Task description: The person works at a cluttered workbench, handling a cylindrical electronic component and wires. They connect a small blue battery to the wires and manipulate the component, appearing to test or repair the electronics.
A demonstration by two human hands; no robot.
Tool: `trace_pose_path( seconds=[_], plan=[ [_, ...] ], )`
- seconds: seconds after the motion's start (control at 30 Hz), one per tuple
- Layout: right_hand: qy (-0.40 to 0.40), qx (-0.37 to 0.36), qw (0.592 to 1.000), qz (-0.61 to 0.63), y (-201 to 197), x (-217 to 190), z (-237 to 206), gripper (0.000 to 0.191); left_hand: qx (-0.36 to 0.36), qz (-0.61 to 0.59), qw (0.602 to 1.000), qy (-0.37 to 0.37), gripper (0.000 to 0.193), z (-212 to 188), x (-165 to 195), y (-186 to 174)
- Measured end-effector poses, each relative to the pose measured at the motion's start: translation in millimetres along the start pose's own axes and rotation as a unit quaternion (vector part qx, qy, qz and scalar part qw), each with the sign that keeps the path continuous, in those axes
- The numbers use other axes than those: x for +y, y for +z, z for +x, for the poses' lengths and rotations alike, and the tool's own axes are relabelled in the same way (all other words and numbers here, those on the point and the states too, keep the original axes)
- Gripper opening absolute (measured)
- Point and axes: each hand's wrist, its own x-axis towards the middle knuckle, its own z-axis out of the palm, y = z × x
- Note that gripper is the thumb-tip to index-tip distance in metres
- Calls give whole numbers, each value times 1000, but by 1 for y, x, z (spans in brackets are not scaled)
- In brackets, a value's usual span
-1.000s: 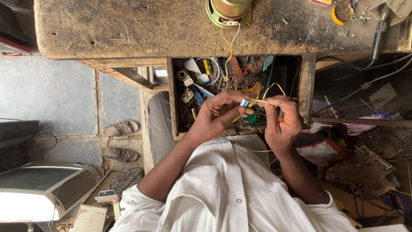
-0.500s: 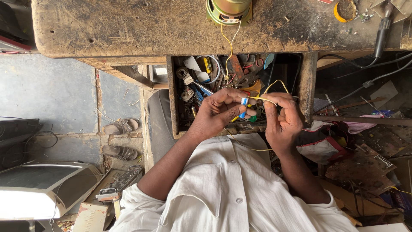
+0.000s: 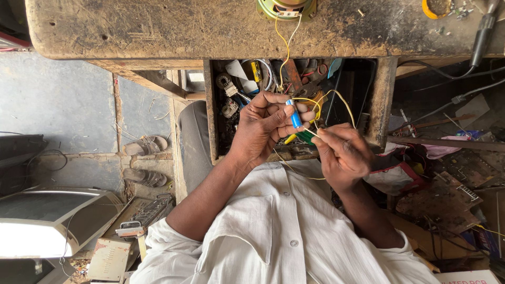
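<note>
Half the speaker [image 3: 286, 8] is cut off above the scarred worktop [image 3: 158, 29]. Below, over the cluttered drawer [image 3: 247, 94], left hand [image 3: 260, 129] fingers pinch a small blue component [image 3: 295, 118]; right hand [image 3: 342, 155] fingers close on a yellow wire [image 3: 336, 97], its end hidden.

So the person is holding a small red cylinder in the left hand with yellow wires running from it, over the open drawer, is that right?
Not quite: the small cylinder is blue, not red. The head view shows it pinched in the left hand, with yellow wires running from it, over the open drawer.
</note>
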Motion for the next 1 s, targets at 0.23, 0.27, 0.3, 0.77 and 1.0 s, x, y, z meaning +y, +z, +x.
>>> trace_pose_path(
  seconds=[0.23, 0.27, 0.3, 0.77, 1.0],
  plan=[
    [-44, -8, 999, -29, 3, -6, 2, 24, -8, -9, 1000, 6, 11, 3, -2, 1],
    [-49, -7, 998, -34, 4, -6, 2, 24, -9, -8, 1000, 6, 11, 3, -1, 0],
    [-48, -5, 998, -32, 4, -5, 3, 24, -9, -6, 1000, 7, 11, 4, -1, 0],
    [-38, -14, 999, -17, 6, -6, 1, 23, -6, -7, 1000, 4, 10, 2, -1, 0],
    [-38, -6, 999, -29, 6, -9, -1, 22, -11, -16, 1000, -3, 11, 0, -2, 1]
  ],
)
